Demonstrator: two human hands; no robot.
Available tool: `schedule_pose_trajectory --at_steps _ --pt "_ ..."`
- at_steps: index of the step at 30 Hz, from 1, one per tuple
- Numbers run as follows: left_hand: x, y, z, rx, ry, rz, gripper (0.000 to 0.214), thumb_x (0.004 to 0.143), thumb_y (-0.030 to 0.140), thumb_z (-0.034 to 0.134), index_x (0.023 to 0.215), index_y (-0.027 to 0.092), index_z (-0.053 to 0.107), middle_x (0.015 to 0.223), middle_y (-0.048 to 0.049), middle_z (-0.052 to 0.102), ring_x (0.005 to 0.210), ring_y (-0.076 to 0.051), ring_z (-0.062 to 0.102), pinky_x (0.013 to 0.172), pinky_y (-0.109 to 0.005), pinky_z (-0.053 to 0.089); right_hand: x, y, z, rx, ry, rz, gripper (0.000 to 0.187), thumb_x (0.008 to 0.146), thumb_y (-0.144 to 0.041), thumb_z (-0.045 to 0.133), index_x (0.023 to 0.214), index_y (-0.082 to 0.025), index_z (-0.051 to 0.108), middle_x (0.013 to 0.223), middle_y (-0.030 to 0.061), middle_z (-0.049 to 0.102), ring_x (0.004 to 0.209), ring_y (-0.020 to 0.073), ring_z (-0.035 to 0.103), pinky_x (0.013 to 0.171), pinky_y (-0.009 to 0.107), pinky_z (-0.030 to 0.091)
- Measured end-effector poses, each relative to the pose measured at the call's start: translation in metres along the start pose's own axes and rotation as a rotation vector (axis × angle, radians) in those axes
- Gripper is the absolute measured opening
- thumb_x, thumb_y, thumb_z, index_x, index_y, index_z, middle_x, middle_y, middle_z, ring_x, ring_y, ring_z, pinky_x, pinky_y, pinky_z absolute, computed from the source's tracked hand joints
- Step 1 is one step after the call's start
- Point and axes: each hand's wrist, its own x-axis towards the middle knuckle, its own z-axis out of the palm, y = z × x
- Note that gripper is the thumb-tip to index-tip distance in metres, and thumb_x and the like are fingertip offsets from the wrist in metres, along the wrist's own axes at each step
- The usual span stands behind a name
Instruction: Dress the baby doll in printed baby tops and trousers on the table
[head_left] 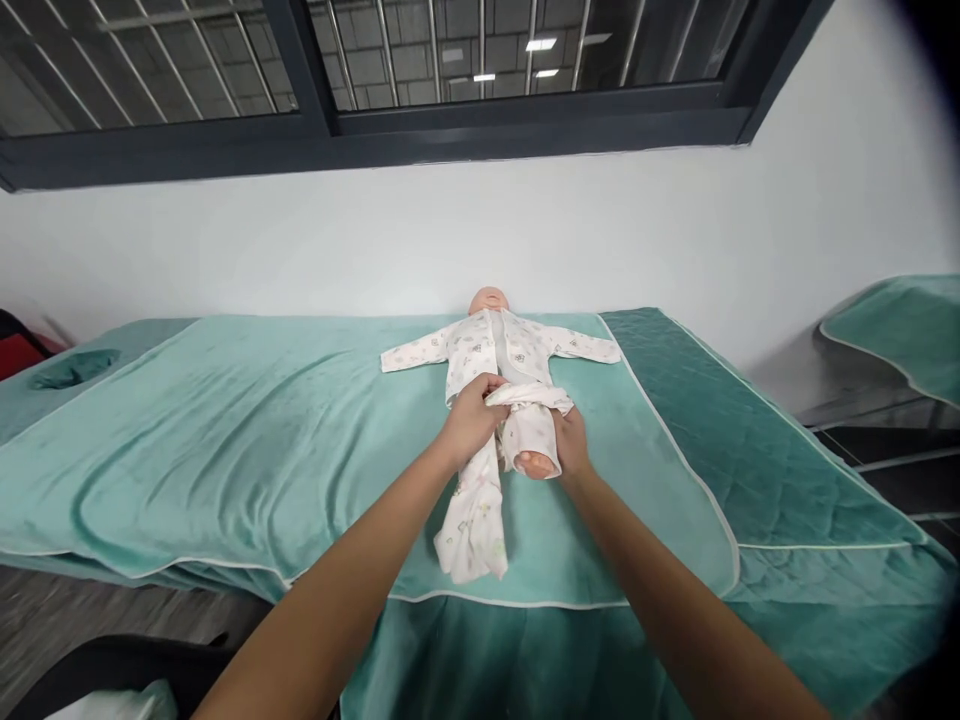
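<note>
A baby doll (489,299) lies on its back on a green bed, its head toward the wall. It wears a white patterned jacket (471,348) with both sleeves spread out sideways. White patterned baby pants (474,520) cover its lower part; one pant leg hangs flat toward me, and the doll's foot (534,464) shows at the other cuff. My left hand (475,412) pinches the bunched cloth at the upper edge of the pants. On the other side, my right hand (571,436) grips the same cloth, its fingers partly hidden behind the fabric.
A light green blanket (225,440) with white edging covers the bed over a darker quilted cover (720,420). Behind is a white wall below a dark-framed window (525,130). A green-covered surface (907,330) stands at right, a black chair (127,660) at lower left.
</note>
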Motion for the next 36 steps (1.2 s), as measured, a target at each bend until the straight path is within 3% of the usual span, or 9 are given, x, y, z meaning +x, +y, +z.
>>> schedule_pose_trajectory --at_steps 4,9,14,17,20,24,27,30,36 --pt "0.017 -0.01 -0.003 0.142 0.109 0.085 0.027 0.07 0.012 0.057 0.095 0.019 0.063 0.097 -0.0016 0.065 0.095 -0.018 0.058 0.088 -0.029 0.041 0.013 0.003 0.005 -0.053 0.01 -0.053 0.018 0.075 -0.033 0.056 0.088 -0.021 0.06 0.093 -0.0001 0.066 0.084 0.0169 0.056 0.078 0.03 0.046" --pt "0.03 -0.018 -0.019 0.12 0.204 0.027 0.022 0.066 0.014 0.066 0.087 0.018 0.059 0.087 0.0008 0.059 0.084 -0.015 0.054 0.08 -0.027 0.041 0.023 0.002 0.009 -0.135 0.02 -0.089 0.01 0.076 -0.03 0.057 0.08 -0.021 0.055 0.081 -0.0027 0.06 0.079 0.0155 0.05 0.075 0.027 0.042" --pt "0.023 -0.018 -0.037 -0.073 -0.034 0.031 0.029 0.068 0.026 0.076 0.089 0.019 0.057 0.087 0.0018 0.055 0.081 -0.013 0.051 0.075 -0.024 0.038 0.02 0.002 0.009 -0.251 0.027 -0.143 0.006 0.076 -0.024 0.057 0.081 -0.022 0.054 0.081 -0.0026 0.059 0.08 0.016 0.051 0.073 0.026 0.041" --pt "0.015 -0.026 -0.042 -0.225 -0.149 0.021 0.033 0.068 0.035 0.079 0.087 0.018 0.058 0.094 -0.0012 0.058 0.088 -0.015 0.053 0.079 -0.025 0.04 0.008 -0.004 0.006 -0.362 0.042 -0.34 0.019 0.076 -0.02 0.058 0.095 -0.023 0.057 0.094 0.0008 0.059 0.089 0.0181 0.054 0.081 0.03 0.043" --pt "0.011 -0.039 -0.042 -0.368 -0.124 0.041 0.032 0.068 0.034 0.079 0.087 0.017 0.06 0.099 -0.0027 0.059 0.092 -0.016 0.054 0.082 -0.026 0.041 0.0 -0.026 0.008 -0.489 -0.185 -0.469 0.025 0.079 -0.02 0.061 0.104 -0.024 0.06 0.104 0.0043 0.06 0.097 0.021 0.055 0.087 0.033 0.044" --pt "0.016 -0.047 -0.036 -0.431 -0.033 0.066 0.026 0.071 0.032 0.077 0.085 0.017 0.061 0.093 -0.0016 0.059 0.088 -0.015 0.054 0.081 -0.025 0.041 0.016 -0.071 0.024 -0.596 -0.742 -0.188 0.028 0.082 -0.033 0.067 0.109 -0.026 0.066 0.093 0.0032 0.067 0.08 0.0202 0.058 0.065 0.029 0.045" --pt "0.024 -0.046 -0.032 -0.431 0.062 0.042 0.027 0.07 0.035 0.077 0.081 0.017 0.059 0.084 0.0005 0.057 0.08 -0.014 0.053 0.074 -0.024 0.041 0.042 -0.087 0.041 -0.582 -0.989 -0.022 0.021 0.082 -0.039 0.069 0.093 -0.022 0.071 0.082 0.0014 0.067 0.074 0.0182 0.059 0.06 0.026 0.043" --pt "0.028 -0.046 -0.031 -0.458 0.108 -0.001 0.028 0.072 0.037 0.076 0.083 0.018 0.059 0.083 0.0014 0.057 0.078 -0.012 0.052 0.071 -0.022 0.041 0.061 -0.076 0.049 -0.465 -0.983 0.134 0.022 0.077 -0.039 0.074 0.082 -0.018 0.071 0.072 0.0003 0.064 0.066 0.0152 0.057 0.056 0.025 0.041" --pt "0.02 -0.049 -0.036 -0.604 -0.15 -0.108 0.034 0.076 0.043 0.074 0.092 0.017 0.062 0.083 -0.0012 0.06 0.07 -0.012 0.055 0.065 -0.023 0.041 0.065 -0.046 0.041 -0.081 -0.758 0.334 0.026 0.071 -0.035 0.081 0.087 -0.018 0.071 0.078 0.0026 0.069 0.065 0.0162 0.061 0.059 0.027 0.048"
